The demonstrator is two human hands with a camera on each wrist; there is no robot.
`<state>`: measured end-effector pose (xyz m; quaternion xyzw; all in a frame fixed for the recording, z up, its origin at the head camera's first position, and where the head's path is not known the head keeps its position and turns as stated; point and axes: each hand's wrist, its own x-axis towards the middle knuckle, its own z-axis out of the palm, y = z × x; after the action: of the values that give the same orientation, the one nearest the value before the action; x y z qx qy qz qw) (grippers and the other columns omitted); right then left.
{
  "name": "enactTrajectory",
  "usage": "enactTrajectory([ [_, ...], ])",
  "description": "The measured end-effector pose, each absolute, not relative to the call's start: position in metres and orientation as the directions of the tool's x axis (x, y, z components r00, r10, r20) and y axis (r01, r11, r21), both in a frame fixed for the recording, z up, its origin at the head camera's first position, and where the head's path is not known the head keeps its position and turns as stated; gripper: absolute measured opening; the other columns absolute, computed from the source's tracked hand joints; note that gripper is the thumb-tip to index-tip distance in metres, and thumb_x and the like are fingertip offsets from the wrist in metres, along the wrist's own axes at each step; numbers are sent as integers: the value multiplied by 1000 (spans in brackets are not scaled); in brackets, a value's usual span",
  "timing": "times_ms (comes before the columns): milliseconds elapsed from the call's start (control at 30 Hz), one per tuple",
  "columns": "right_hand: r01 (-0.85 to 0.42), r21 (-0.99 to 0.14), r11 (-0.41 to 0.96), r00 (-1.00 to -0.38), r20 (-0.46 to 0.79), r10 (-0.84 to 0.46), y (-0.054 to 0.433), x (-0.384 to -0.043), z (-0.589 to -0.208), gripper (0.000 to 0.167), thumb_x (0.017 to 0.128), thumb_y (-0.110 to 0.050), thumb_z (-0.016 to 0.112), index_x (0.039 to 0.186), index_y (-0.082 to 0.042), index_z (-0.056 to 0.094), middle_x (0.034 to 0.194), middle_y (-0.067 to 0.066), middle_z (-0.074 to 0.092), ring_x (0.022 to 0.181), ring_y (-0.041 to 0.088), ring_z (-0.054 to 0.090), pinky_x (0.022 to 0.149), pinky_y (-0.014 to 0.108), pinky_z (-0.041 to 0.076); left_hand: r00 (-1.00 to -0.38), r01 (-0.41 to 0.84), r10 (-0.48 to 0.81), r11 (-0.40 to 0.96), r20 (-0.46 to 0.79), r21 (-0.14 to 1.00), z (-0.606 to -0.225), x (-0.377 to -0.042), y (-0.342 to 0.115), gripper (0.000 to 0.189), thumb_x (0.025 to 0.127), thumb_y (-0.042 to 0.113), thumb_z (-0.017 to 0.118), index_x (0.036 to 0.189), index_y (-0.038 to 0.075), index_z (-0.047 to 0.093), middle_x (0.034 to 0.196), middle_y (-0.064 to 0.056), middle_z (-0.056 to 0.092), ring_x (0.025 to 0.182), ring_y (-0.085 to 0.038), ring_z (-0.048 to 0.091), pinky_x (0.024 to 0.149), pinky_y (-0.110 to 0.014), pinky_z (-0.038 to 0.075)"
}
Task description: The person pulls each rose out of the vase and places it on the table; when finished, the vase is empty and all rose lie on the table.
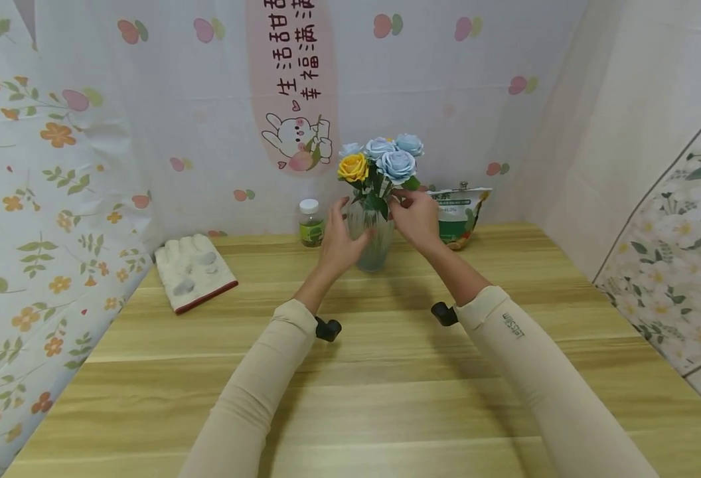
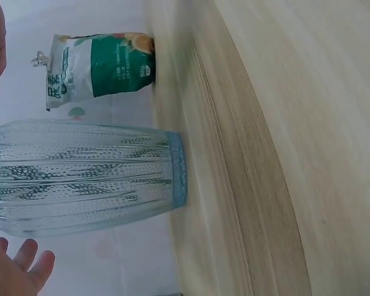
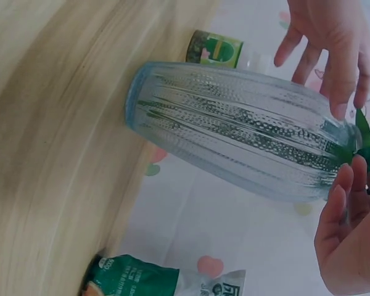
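Observation:
A clear ribbed glass vase (image 1: 372, 242) with a bluish base stands upright on the table. Light blue roses (image 1: 396, 166) and a yellow rose (image 1: 353, 168) rise from its mouth, with green leaves (image 3: 365, 139) at the rim. My right hand (image 1: 417, 216) is at the right of the mouth, its curled fingers pinching a rose stem among the leaves; the stem itself is mostly hidden. Around the vase's left side, my left hand (image 1: 341, 242) has its fingers spread and relaxed, close to the glass. In the right wrist view the left hand (image 3: 333, 46) hangs loosely by the upper vase.
A white-capped jar (image 1: 311, 224) with a green label stands behind and left of the vase. To the right is a green and white pouch (image 1: 459, 216) with a clip on top. A pale work glove (image 1: 195, 272) lies at the left of the wooden table (image 1: 350, 398).

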<state>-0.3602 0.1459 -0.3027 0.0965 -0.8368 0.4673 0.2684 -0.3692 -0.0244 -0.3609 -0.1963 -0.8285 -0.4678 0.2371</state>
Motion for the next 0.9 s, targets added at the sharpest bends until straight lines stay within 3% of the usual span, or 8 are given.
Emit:
enactTrajectory([
  [67, -393, -738, 548, -846, 524, 100, 145, -363, -302, 28, 98, -21, 59, 115, -5, 74, 65, 11, 69, 42, 9, 55, 57, 28, 47, -816, 541, 104, 483, 568, 689, -362, -371, -24, 78, 89, 35, 73, 148, 10, 28, 149, -12, 38, 128, -31, 49, 103, -44, 42],
  [167, -369, -736, 567, -851, 514, 112, 145, -368, -302, 28, 97, -23, 61, 113, -6, 75, 66, 11, 70, 43, 13, 59, 75, 30, 52, -825, 530, 109, 486, 554, 695, -364, -373, -24, 79, 89, 36, 73, 148, 10, 29, 149, -12, 38, 128, -31, 48, 104, -45, 41],
  [233, -367, -734, 572, -851, 513, 112, 144, -370, -301, 27, 96, -24, 62, 112, -6, 76, 67, 11, 71, 45, 19, 62, 67, 34, 53, -834, 518, 110, 490, 540, 701, -364, -375, -23, 80, 89, 38, 73, 149, 12, 28, 150, -11, 38, 129, -30, 47, 103, -46, 41],
  [300, -384, -741, 552, -849, 518, 106, 144, -371, -300, 26, 95, -24, 65, 109, -5, 77, 66, 11, 71, 49, 27, 65, 64, 29, 54, -837, 516, 112, 489, 536, 704, -363, -377, -22, 80, 89, 39, 73, 149, 12, 27, 150, -11, 38, 129, -31, 46, 103, -47, 41],
  [367, -403, -755, 518, -849, 519, 97, 143, -372, -299, 25, 94, -23, 67, 106, -3, 77, 65, 11, 70, 53, 33, 66, 49, 28, 50, -838, 515, 113, 492, 535, 702, -362, -378, -21, 81, 89, 40, 73, 150, 11, 27, 150, -13, 39, 130, -32, 45, 104, -49, 40],
  [433, -420, -770, 480, -851, 518, 87, 142, -373, -298, 24, 93, -22, 69, 102, -1, 77, 64, 10, 69, 54, 35, 65, 47, 24, 48, -836, 516, 114, 495, 536, 699, -361, -380, -20, 82, 88, 40, 72, 150, 10, 28, 149, -14, 39, 132, -33, 44, 105, -49, 38],
  [667, -441, -788, 429, -859, 509, 51, 140, -374, -299, 22, 95, -17, 67, 101, 2, 76, 63, 10, 66, 43, 13, 57, 46, 23, 47, -852, 489, 100, 502, 513, 714, -364, -385, -17, 84, 88, 44, 72, 150, 10, 27, 148, -15, 41, 133, -33, 45, 106, -49, 38],
  [900, -511, -733, 449, -815, 579, 15, 141, -374, -301, 22, 98, -18, 63, 100, 1, 75, 71, 22, 67, 41, 8, 53, 46, 24, 46, -859, 488, 101, 456, 501, 745, -364, -388, -16, 88, 87, 42, 73, 151, 10, 23, 153, -14, 35, 137, -33, 41, 108, -49, 36],
])
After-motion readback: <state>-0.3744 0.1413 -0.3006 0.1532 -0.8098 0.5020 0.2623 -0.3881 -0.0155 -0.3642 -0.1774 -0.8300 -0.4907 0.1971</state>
